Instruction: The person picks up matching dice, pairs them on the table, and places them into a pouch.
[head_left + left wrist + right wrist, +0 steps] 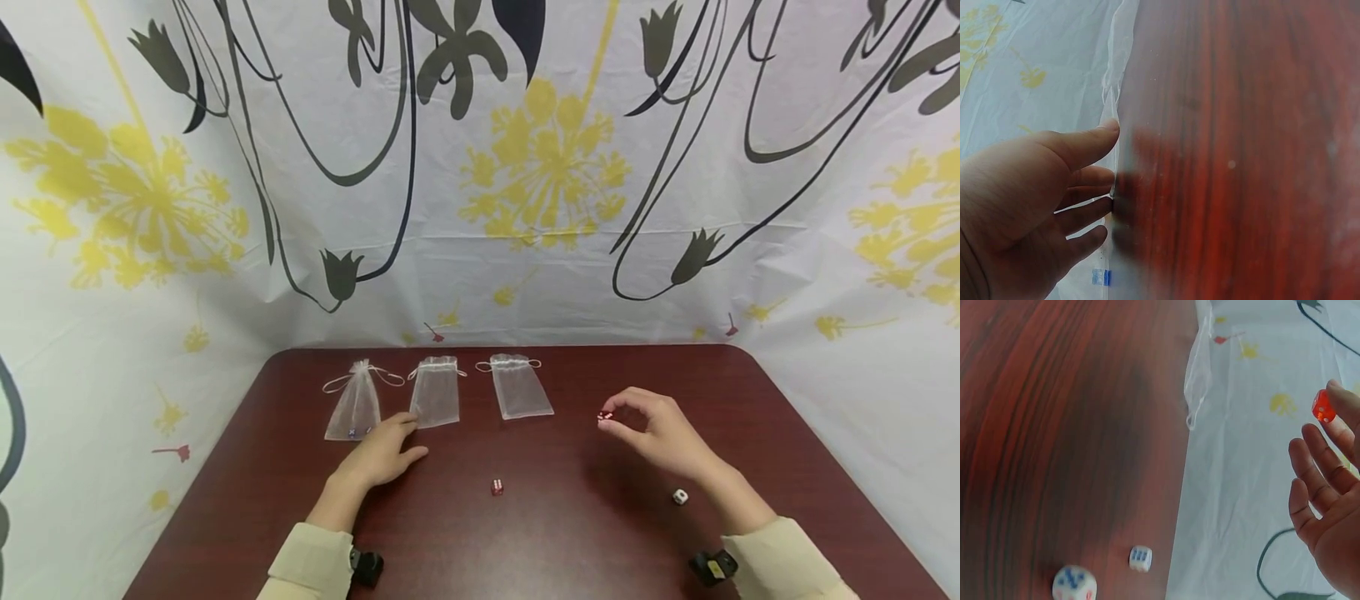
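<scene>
"What's the right hand (660, 429) got there?"

"A small red translucent cube die with white spots (1323, 407), pinched between thumb and forefinger and held up above the table. The other three fingers are spread away from it."

"And the left hand (378, 452)?"

"Loose and flat, fingers extended, gripping nothing. Its fingertips are at the lower edge of the middle one of three sheer white drawstring pouches; whether they press on that middle pouch (437, 396), I can't tell."

"The other two?"

"The left pouch (348, 408) is gathered narrow at its neck, with small blue cubes (352, 433) in its lower part, right beside the hand. The right pouch (519, 392) lies flat, its string loops out to both sides."

"Any more dice out?"

"A second red die with white spots (497, 487) sits on the dark red-brown wood-grain table (570, 542), between the two arms. Two white cube dice with blue spots (1140, 558) lie near the right forearm."

"Nice backdrop."

"White cloth printed with yellow flowers (551, 167) and grey-green stems, rising behind the table's far edge. Both sleeves (311, 554) are beige."
</scene>
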### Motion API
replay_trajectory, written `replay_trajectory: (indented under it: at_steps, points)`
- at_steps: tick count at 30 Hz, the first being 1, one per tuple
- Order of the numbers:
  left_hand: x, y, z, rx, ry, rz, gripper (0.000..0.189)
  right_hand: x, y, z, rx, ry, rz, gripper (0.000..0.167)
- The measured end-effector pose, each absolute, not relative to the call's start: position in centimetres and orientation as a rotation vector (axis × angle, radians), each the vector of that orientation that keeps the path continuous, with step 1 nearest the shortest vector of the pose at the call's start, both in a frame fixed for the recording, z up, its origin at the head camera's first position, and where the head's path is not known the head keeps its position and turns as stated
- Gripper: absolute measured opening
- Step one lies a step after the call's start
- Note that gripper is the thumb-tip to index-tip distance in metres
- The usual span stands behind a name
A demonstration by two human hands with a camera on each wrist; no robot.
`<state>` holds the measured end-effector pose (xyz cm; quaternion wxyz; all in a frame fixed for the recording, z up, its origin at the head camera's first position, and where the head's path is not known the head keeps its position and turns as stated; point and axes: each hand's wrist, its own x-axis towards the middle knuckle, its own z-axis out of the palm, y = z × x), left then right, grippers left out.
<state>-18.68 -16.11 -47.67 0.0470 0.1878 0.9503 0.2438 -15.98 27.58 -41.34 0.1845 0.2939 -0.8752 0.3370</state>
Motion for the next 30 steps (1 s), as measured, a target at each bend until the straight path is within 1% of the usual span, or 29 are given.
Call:
replay_trajectory:
  at_steps: [13,23,30]
  points:
    - [-18.8,-16.2,-47.7,0.584,2.910,0.740,0.052,-16.1,22.8,-42.5,1.036,-2.417,1.107,0.017]
    - [-18.7,-16.1,-47.6,0.592,2.905,0.743,0.051,-16.0,21.5,-43.2,1.057,-2.415,1.112,0.017]
    - [-18.7,-16.1,-47.7,0.605,2.906,0.741,0.052,-15.8,20.1,-45.1,1.096,-2.488,1.061,0.015]
